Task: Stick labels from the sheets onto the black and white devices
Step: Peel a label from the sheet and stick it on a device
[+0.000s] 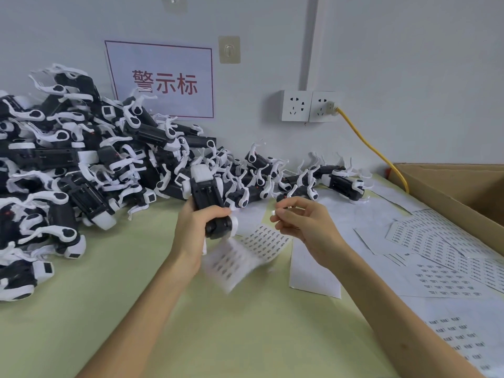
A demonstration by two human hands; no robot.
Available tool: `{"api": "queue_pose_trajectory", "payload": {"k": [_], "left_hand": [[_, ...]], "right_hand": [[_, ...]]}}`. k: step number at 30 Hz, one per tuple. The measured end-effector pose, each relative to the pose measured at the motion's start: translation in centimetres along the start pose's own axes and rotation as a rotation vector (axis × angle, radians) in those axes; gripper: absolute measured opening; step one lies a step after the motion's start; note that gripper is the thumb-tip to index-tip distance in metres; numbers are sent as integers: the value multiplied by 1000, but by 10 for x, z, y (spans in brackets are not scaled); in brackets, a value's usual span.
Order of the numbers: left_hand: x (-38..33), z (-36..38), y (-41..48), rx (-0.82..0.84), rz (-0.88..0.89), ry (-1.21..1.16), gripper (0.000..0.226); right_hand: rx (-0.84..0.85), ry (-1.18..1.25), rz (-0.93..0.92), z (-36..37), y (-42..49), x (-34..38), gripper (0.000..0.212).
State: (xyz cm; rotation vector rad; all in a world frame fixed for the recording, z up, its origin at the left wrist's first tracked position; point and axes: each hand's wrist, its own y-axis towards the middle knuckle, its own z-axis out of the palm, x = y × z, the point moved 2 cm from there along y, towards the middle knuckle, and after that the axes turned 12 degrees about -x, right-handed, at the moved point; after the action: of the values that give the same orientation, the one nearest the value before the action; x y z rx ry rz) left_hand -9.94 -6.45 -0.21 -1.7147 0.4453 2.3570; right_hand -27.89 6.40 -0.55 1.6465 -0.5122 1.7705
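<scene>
One black device (206, 196), white-capped, in left hand (191, 230).

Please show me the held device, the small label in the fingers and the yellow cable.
held device (206, 196): head view, middle of its black body.
small label (273, 213): head view, its visible white end.
yellow cable (344, 115): head view, its upper stretch.

Heaped at left on the table (136, 309), against the wall (409, 77): devices (54, 159). At centre, 1 device (206, 197) in the left hand (191, 227), label sheet (231, 263) just below; label (273, 212) in the right hand (302, 225) alongside. At right, sheets (441, 257) before a box (450, 192); 2 sockets (297, 105) behind.
</scene>
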Motion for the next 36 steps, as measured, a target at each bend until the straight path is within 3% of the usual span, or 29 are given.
{"api": "queue_pose_trajectory", "payload": {"k": [7,11,16,19,32,36], "left_hand": [[-8,-6,2,16,-33,-157,29],[-2,-1,-4,291,-422,-443,24],[3,7,-15,584,-535,-661,37],[-2,7,-15,556,-504,-643,28],[-1,3,-8,449,-525,-679,29],[-1,1,-5,413,-504,-695,44]], "right_hand": [[33,-33,-43,2,-1,1,16],[69,-123,-150,8,-6,4,20],[160,-219,-248,16,-12,2,32],[164,-266,-271,17,-11,1,36],[142,-285,-292,12,-8,2,31],[130,-288,-268,11,-6,1,29]]}}
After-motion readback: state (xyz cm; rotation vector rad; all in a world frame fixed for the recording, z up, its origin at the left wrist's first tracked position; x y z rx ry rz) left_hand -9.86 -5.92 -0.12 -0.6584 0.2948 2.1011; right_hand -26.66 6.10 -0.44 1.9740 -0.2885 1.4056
